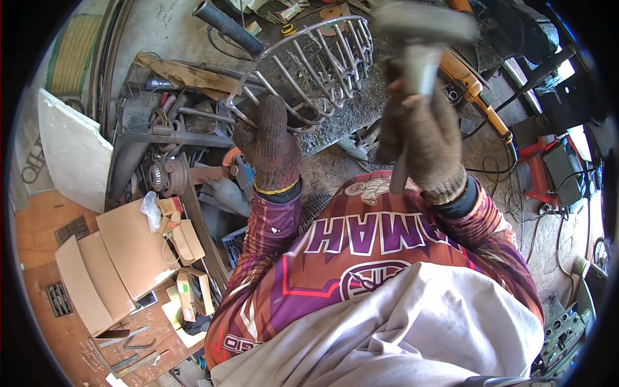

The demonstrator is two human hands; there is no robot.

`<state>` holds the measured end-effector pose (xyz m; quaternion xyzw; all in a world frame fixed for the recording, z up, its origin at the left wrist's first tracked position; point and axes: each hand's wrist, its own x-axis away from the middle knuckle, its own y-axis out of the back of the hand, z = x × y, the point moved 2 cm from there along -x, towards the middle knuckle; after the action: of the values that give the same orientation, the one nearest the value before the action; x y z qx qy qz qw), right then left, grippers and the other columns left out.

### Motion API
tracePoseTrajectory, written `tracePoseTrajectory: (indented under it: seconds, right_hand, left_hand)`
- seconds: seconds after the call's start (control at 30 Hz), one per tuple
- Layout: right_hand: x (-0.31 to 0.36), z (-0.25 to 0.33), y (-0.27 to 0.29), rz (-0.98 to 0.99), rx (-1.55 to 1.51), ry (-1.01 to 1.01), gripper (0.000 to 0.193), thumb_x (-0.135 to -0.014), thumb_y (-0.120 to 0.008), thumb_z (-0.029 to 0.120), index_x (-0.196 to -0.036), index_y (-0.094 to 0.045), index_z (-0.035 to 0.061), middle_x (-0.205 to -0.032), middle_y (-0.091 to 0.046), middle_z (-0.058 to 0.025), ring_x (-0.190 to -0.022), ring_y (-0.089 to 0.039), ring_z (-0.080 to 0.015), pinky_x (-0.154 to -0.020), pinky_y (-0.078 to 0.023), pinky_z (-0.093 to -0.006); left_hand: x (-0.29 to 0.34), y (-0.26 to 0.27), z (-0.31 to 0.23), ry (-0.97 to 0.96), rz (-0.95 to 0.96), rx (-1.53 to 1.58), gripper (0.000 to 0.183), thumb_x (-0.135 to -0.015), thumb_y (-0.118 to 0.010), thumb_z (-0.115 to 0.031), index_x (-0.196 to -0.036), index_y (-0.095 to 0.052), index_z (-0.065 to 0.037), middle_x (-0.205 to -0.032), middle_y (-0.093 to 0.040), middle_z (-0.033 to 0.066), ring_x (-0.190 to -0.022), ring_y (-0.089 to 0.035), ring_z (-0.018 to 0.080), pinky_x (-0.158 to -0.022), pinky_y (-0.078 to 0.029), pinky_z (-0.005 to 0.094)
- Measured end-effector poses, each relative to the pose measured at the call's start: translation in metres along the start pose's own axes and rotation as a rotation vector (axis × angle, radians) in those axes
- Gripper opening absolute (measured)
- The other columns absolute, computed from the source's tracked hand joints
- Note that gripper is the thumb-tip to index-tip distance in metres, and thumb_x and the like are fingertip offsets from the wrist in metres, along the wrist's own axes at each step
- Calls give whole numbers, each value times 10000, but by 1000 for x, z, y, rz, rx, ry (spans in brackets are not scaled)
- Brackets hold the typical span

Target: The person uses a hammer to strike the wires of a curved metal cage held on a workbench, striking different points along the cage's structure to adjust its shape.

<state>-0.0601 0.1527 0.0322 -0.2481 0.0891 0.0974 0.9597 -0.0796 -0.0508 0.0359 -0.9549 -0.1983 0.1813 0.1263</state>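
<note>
A curved metal basket-like frame (306, 59) of round rods stands tilted on a rough, gritty work surface (342, 126). My left hand (274, 143), in a brown knitted glove, is closed around the near left end of its rim. My right hand (433, 145), gloved the same way, grips the handle of a hammer (424, 27). The hammer is raised to the right of the frame, its head smeared by motion. Part of the handle shows below my right fist.
An orange power tool (474, 93) with a cable lies right of my right hand. A dark metal pipe (229, 27) stands behind the frame. Left are a bench vise (169, 175), tools and cardboard boxes (138, 242). A red machine (536, 169) and loose cables are at right.
</note>
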Motion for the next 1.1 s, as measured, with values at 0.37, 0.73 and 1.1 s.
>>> tracePoseTrajectory:
  seconds: [0.37,0.73,1.1]
  right_hand:
    - [-1,3,-5,7,9,-192,413,-969,-526,351,-1208,-448,23,-653,-526,-18,-453,-486,-109,-414,-386,-241]
    - [9,-11,8,-11,-60,-298,404,-963,-559,329,-1229,-478,36,-759,-550,-37,-553,-531,-104,-460,-447,-252]
    - [2,-6,21,-100,-50,-200,404,-957,-552,396,-1194,-480,77,-702,-509,-13,-536,-495,-117,-443,-425,-262]
  left_hand:
    - [-22,23,-2,-482,83,-708,217,-860,-670,-178,-856,-598,26,-804,-606,66,-734,-577,136,-585,-446,317]
    - [0,3,-7,-90,-97,-54,194,-786,-753,-142,-883,-643,-14,-835,-638,45,-722,-579,130,-638,-454,276]
    - [1,20,-1,-12,-82,-90,241,-738,-776,-178,-846,-644,-8,-804,-613,33,-741,-554,134,-679,-446,296]
